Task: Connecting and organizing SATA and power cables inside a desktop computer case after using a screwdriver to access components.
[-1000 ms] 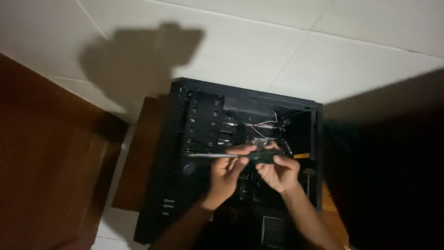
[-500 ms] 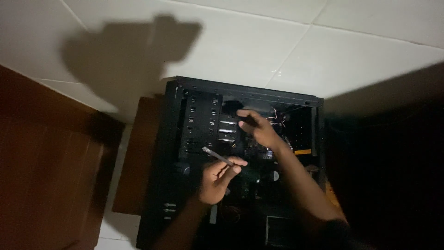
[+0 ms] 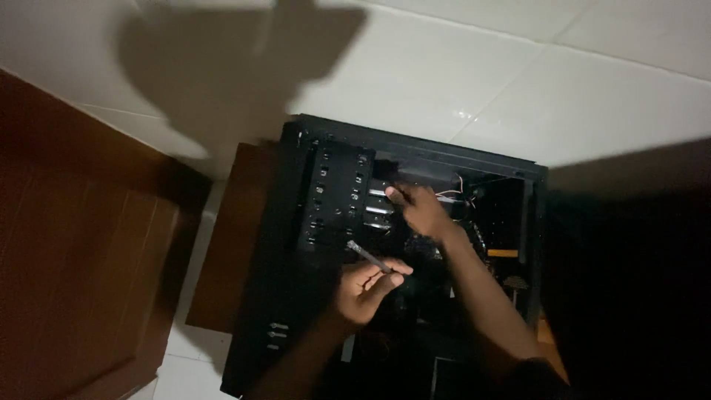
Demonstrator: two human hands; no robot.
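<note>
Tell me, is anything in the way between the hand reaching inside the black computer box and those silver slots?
Nothing visible is. The right hand already has its fingertips at the silver drive bays inside the open computer case.

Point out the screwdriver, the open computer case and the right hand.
screwdriver (image 3: 368, 256), head view, on the metal shaft.
computer case (image 3: 415, 146), head view, on the top rim.
right hand (image 3: 418, 207), head view, on the back of the hand.

I see a black computer case on white floor tiles, brown wooden furniture, and a grey tool.
</note>
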